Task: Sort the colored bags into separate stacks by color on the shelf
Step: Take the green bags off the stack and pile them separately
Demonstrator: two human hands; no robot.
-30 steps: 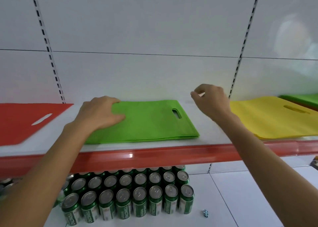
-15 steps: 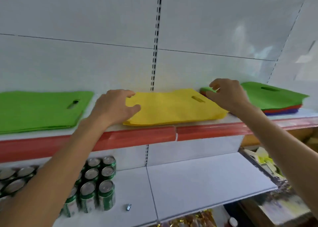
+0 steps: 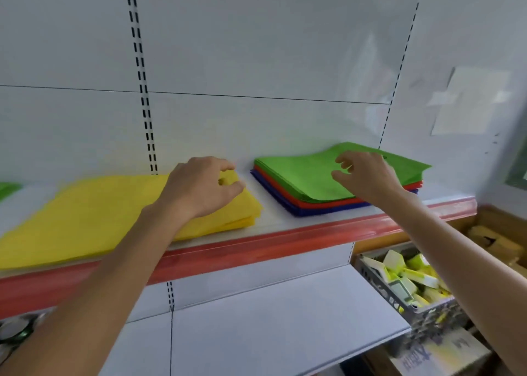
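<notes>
- The shelf (image 3: 273, 219) is seen with a red strip (image 3: 285, 237) along its front edge and a white back panel (image 3: 256, 48) behind it.
- A yellow stack (image 3: 85, 219) is laid flat on the left part of the shelf, reaching to its front edge.
- A mixed stack is set just right of it, apart from it by a strip of bare shelf: green bags (image 3: 299, 176) on top, red bags (image 3: 313, 203) under them, blue bags (image 3: 308, 211) at the bottom.
- A sliver of another green bag (image 3: 7, 189) is seen at the far left edge.
- The left hand (image 3: 199, 187) is held over the right end of the yellow stack, palm down, fingers loosely curled, thumb and forefinger close together; nothing is gripped.
- The right hand (image 3: 362, 176) is held over the green bags, fingers loosely bent and apart from the thumb, with green showing between them; nothing is pinched, and whether the bag is touched cannot be told.
- A white lower shelf (image 3: 285, 318) is seen below, with blurred cans (image 3: 14, 330) at its left end.
- A grey crate (image 3: 379, 287) of yellow-and-white packs (image 3: 410, 276) is placed at the lower right, above a cardboard box (image 3: 445, 353).
</notes>
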